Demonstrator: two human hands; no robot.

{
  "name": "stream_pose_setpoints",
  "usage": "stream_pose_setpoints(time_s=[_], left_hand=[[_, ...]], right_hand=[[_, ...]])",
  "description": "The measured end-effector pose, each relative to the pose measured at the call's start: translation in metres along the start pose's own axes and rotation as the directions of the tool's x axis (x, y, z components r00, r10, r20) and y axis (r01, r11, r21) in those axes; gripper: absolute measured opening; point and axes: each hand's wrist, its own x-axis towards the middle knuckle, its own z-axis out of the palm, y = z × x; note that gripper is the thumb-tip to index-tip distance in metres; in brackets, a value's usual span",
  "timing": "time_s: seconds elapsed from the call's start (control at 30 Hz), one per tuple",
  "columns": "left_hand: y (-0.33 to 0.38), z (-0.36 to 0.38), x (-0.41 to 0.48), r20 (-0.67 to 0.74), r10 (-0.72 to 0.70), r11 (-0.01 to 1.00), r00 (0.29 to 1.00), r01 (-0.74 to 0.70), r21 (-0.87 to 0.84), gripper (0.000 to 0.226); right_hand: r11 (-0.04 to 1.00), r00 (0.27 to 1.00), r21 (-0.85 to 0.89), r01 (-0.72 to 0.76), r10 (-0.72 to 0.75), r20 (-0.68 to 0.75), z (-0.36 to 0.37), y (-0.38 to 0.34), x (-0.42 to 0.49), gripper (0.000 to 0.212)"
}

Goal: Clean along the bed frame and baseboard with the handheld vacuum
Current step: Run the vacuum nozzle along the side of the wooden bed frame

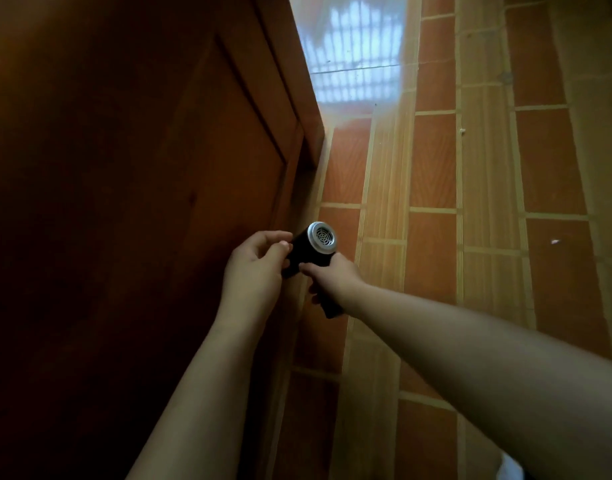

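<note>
While right hand (335, 276) grips its handle — handheld vacuum (305, 250) in left hand (254, 264).

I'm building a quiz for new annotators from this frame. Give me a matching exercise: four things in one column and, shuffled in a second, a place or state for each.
Things
1. left hand
2. right hand
3. bed frame
4. floor

Places or states
A. grips the handle of the handheld vacuum
B. tiled, reflects a bright window
C. dark wooden panel on the left
D. holds the handheld vacuum by its black barrel

Pairs: 1-D, 2-A, 3-C, 4-B
</note>
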Motion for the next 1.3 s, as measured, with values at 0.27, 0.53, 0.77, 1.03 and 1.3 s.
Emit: stream_pose_setpoints(time_s=[0.27,0.53,0.77,1.03,1.3], left_hand=[[-0.031,-0.036,-0.045,0.027,0.063,0.993,0.998,-0.065,0.099,0.021],[-0.032,-0.031,-0.05,0.058,0.087,0.99,0.994,-0.093,0.108,0.022],[-0.016,-0.013,-0.016,0.011,0.09,0.989,0.996,-0.09,0.12,0.02],[0.004,0.006,0.02,-0.053,0.046,0.997,0.998,-0.042,0.071,0.021],[0.0,-0.002,0.015,-0.136,-0.09,0.996,0.987,0.093,0.016,0.025]], right_hand=[[0.992,0.983,-0.011,-0.128,0.128,0.131,0.046,0.074,-0.075,0.044],[0.985,0.965,-0.058,-0.16,0.169,0.202,0.061,0.12,-0.101,0.035],[1.0,1.0,-0.015,0.015,-0.015,0.019,0.022,0.055,-0.028,0.048],[0.981,0.983,-0.112,0.156,-0.166,-0.08,-0.034,-0.021,0.055,0.044],[0.966,0.968,-0.184,0.184,-0.21,-0.135,-0.045,-0.069,0.096,0.046]])
